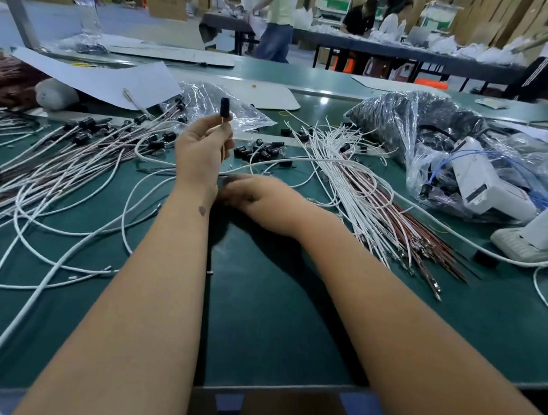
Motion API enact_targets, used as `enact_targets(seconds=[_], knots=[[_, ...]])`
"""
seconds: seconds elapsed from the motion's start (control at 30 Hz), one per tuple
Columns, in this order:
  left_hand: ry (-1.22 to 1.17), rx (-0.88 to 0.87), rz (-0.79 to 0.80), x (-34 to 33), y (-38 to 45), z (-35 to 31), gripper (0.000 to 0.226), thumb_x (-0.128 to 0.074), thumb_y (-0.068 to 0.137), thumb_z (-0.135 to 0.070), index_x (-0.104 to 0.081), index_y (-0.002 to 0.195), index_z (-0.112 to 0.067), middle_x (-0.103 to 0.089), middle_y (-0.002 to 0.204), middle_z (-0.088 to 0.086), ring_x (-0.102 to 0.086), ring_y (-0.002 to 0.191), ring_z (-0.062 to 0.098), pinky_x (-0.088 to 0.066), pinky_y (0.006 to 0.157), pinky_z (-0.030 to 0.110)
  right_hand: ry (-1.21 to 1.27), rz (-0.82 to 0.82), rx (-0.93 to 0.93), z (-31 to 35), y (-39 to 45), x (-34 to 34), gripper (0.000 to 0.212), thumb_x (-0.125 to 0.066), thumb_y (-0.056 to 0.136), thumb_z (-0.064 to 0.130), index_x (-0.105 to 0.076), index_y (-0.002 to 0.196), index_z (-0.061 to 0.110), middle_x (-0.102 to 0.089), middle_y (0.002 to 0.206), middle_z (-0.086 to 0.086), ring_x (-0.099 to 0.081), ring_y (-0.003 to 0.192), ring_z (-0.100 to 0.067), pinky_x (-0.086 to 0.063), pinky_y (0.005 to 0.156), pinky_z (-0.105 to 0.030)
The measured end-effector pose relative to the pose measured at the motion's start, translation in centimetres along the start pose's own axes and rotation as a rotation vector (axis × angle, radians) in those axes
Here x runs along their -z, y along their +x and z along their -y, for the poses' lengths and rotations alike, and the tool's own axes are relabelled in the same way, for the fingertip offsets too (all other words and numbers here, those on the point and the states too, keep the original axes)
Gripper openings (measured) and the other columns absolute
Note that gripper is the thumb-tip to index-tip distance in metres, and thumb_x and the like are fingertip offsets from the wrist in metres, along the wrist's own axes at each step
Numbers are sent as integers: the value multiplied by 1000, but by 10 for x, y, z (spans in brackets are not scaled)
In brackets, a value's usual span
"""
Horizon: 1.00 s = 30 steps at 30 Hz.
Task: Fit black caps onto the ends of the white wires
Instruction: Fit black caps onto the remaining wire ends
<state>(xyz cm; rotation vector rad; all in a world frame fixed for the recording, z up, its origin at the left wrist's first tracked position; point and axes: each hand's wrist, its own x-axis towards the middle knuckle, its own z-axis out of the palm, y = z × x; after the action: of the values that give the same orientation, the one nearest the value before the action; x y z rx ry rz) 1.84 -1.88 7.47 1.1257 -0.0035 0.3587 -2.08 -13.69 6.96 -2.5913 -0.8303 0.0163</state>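
Observation:
My left hand (pixel 202 151) is raised above the green table (pixel 259 318) and pinches a thin wire just below a black cap (pixel 225 106) that sits upright on its end. My right hand (pixel 260 200) lies low on the table just right of my left wrist, fingers curled over something dark that I cannot make out. Loose black caps (pixel 263 152) lie scattered beyond my hands. A bundle of bare white wires (pixel 342 166) fans out to the right. Wires with caps fitted (pixel 87 138) are spread on the left.
A clear bag of black parts (pixel 409 122) and a bag holding white devices (pixel 479 184) sit at the right. A smaller clear bag (pixel 215 104) and white sheets (pixel 107 78) lie behind. A water bottle (pixel 86 6) stands far left. People work at tables beyond.

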Motion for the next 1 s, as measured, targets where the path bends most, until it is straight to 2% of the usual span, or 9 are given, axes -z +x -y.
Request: enact_targets(seconds=[0.1,0.27,0.33,0.43,0.5,0.67,0.83,0.9,1.0], knots=[[-7,-24,-6,2,0,2,14,-56,92,1,-65,91,-10,-54,68,3,-52,56,10,-40,52,16,160,-182,-145,-6,9,-4,32,-59,92,16,-66,123,20,-66,124,0,-58,116,-17,-42,101,-35],[185,-24,44,-5,-2,10,22,-59,89,2,-66,81,-17,-52,60,0,-48,52,8,-41,53,16,192,-278,-179,-6,12,-4,18,-65,84,12,-74,101,11,-72,101,-6,-63,98,-22,-46,89,-34],[303,-15,120,-8,-4,15,24,-61,87,2,-67,78,-21,-56,55,-6,-50,49,5,-43,52,17,116,-334,-166,-6,9,-3,17,-61,84,9,-72,97,5,-69,101,-13,-60,98,-29,-45,84,-36],[371,-21,177,-9,-5,19,28,-62,85,4,-69,77,-22,-62,56,-10,-54,53,4,-46,53,16,-267,-410,-200,-6,7,-4,25,-57,86,21,-69,104,8,-58,113,-14,-49,109,-32,-39,90,-37],[342,-32,156,-10,-4,17,24,-62,86,3,-69,79,-19,-60,61,-3,-52,54,7,-44,52,17,-436,-431,-206,-4,8,-6,28,-55,87,27,-66,107,11,-58,115,-10,-49,109,-30,-38,87,-36],[-37,21,159,-18,-10,14,16,-60,91,-1,-67,87,-15,-55,64,4,-53,55,10,-46,55,21,-346,-453,-242,5,9,-10,23,-51,90,17,-63,108,11,-62,111,-7,-58,105,-31,-32,66,-31],[3,-4,92,-21,-11,8,11,-57,94,-5,-65,98,-12,-54,65,4,-47,51,7,-39,50,17,-301,-433,-292,1,7,-6,22,-55,90,20,-62,109,12,-63,113,-7,-56,110,-30,-41,73,-33],[98,-69,63,-19,-10,7,8,-58,95,-9,-64,98,-12,-52,60,3,-41,43,3,-34,45,15,-265,-416,-310,-1,6,-3,27,-56,89,24,-62,113,13,-64,116,-6,-55,114,-29,-45,80,-35],[285,-186,90,-16,-10,9,8,-57,94,-8,-65,96,-7,-50,50,-4,-43,40,1,-37,46,13,-284,-380,-276,-2,3,2,28,-58,89,25,-62,114,14,-64,116,-6,-55,114,-29,-45,82,-35]])
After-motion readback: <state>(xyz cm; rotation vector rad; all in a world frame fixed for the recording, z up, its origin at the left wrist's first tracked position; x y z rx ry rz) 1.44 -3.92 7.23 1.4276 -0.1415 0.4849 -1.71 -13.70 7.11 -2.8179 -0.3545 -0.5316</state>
